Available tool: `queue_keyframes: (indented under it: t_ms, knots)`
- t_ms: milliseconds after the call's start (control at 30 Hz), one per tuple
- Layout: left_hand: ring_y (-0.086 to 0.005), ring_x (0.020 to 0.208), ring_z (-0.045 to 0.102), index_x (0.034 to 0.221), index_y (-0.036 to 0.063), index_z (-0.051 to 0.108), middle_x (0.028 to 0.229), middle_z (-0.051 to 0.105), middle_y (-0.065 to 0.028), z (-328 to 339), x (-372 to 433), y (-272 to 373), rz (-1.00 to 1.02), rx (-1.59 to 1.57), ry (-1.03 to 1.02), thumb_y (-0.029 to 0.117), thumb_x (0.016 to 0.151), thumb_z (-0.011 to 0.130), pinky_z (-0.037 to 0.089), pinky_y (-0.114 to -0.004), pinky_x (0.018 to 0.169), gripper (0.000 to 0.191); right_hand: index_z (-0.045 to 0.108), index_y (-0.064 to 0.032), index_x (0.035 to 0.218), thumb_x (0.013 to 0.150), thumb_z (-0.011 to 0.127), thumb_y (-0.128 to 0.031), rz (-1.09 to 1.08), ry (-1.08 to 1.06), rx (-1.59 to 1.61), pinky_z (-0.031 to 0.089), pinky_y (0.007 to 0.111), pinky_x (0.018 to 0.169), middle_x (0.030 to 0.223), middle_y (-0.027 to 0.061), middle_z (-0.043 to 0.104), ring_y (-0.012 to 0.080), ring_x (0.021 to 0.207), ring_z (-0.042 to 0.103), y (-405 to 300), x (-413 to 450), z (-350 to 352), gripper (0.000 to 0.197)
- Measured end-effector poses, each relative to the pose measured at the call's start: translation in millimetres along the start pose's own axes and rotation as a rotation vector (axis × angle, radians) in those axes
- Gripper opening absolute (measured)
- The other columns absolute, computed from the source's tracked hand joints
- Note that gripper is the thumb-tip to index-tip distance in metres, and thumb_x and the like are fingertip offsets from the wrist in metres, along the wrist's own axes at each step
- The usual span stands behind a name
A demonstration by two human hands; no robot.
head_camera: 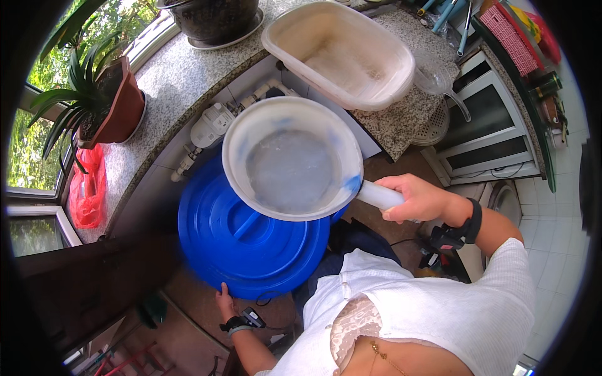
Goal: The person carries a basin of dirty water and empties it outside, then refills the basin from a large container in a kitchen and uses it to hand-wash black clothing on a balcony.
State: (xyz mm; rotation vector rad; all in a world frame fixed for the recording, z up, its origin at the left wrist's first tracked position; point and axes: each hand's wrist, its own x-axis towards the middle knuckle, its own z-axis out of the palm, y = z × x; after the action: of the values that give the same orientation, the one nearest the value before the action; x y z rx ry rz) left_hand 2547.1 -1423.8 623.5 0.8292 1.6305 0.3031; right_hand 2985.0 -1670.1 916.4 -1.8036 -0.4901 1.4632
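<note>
My right hand [416, 199] grips the handle of a white plastic ladle [235, 155] with blue smudges, held up at the middle of the view. The bottom of the ladle's bowl looks grey and cloudy; I cannot tell whether it holds water. Below it lies a large round blue plastic lid [282, 263], partly hidden by the ladle. At the lid's near left edge is my left hand [226, 301], with a finger against the rim; its grip underneath is hidden. Behind the ladle, an off-white plastic basin [338, 56] rests at the counter's edge, with brownish marks inside.
A curved granite counter [174, 89] bears a potted plant [115, 108], a dark pot [216, 23] and a red plastic bag [89, 188]. Pipes with a white meter [211, 124] run below it. A clear plastic scoop [435, 75] lies right of the basin, near a white-framed cabinet [489, 117].
</note>
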Motion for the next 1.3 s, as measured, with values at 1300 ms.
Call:
queue_keyframes:
  t_ms: [1300]
  knots:
    - [-0.0315, 0.086, 0.051, 0.131, 0.0345, 0.003, 0.124, 0.032, -0.0113, 120, 0, 29, -0.158, 0.059, -0.332, 0.008, 0.081, 0.046, 0.045, -0.038, 0.066, 0.071, 0.053, -0.0035, 0.099, 0.060, 0.061, -0.012, -0.126, 1.117, -0.854, 0.044, 0.035, 0.067, 0.083, 0.0147, 0.059, 0.0276, 0.074, 0.058, -35, -1, -269, 0.041]
